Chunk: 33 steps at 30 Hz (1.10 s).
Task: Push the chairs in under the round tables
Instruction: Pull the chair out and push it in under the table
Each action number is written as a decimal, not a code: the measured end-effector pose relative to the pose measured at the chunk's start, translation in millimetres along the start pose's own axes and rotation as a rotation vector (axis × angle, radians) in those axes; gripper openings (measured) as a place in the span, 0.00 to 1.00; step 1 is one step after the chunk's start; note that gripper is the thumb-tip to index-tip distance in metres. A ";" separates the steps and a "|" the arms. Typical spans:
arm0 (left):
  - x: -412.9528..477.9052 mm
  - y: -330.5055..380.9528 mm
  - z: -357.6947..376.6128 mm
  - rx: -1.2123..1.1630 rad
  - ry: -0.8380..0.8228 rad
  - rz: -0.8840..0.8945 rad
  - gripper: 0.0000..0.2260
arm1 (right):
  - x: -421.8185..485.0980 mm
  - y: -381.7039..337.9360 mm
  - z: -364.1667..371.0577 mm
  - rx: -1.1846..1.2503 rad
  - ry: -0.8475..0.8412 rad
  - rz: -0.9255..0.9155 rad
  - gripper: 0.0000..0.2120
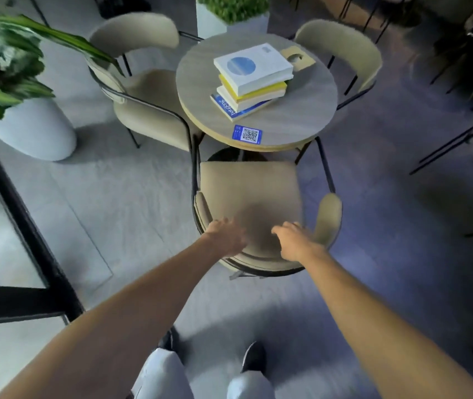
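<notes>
A round wooden table (295, 116) stands ahead with three beige chairs around it. The nearest chair (249, 191) faces the table, its seat front just at the table's edge. My left hand (225, 236) rests on the left part of its curved backrest, fingers bent over the top. My right hand (295, 240) lies on the right part of the same backrest, fingers curled over it. A second chair (143, 93) stands at the table's left, a third chair (342, 50) at the far right.
A stack of books (251, 79) and a blue QR card (247, 134) lie on the table. A big white planter (28, 131) with green leaves stands left, a black frame (22, 214) beside it. Another planter (209, 21) is behind the table. Dark chair legs (460, 139) crowd the right.
</notes>
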<state>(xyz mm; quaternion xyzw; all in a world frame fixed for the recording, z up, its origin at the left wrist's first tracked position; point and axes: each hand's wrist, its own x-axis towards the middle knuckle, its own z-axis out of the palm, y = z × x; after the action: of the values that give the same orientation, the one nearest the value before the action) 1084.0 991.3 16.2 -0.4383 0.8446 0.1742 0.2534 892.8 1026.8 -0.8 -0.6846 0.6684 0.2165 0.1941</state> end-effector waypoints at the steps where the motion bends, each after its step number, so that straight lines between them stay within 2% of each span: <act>1: 3.3 2.0 5.6 -0.007 -0.030 0.010 0.23 | 2.1 4.9 8.9 -0.032 -0.026 -0.019 0.23; 5: 16.3 14.0 26.1 0.064 -0.185 0.032 0.28 | 6.3 27.9 40.4 -0.137 -0.143 -0.076 0.24; 7: 20.3 22.4 38.7 0.130 -0.205 0.044 0.27 | 4.7 37.5 56.6 -0.164 -0.193 -0.095 0.25; 10: 22.2 31.5 51.9 0.128 -0.119 0.011 0.17 | 3.6 45.9 75.4 -0.176 -0.132 -0.119 0.22; 14: 21.7 35.9 57.5 0.137 -0.039 -0.017 0.12 | 5.3 48.4 84.2 -0.149 -0.060 -0.116 0.21; 23: 17.6 42.0 78.1 0.077 0.024 -0.022 0.14 | -3.6 51.7 94.5 -0.126 -0.038 -0.115 0.21; 27: 11.7 46.7 86.2 0.067 0.040 -0.016 0.11 | -9.0 51.2 99.7 -0.131 -0.056 -0.119 0.24; 33: 3.1 53.9 94.6 0.097 0.044 -0.013 0.13 | -19.5 49.5 107.2 -0.138 -0.080 -0.116 0.25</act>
<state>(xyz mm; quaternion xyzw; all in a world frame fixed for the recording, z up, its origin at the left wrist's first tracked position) 1063.9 1068.1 -58.4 -0.4346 0.8546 0.1216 0.2571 839.2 1101.0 -77.9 -0.7246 0.6030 0.2775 0.1850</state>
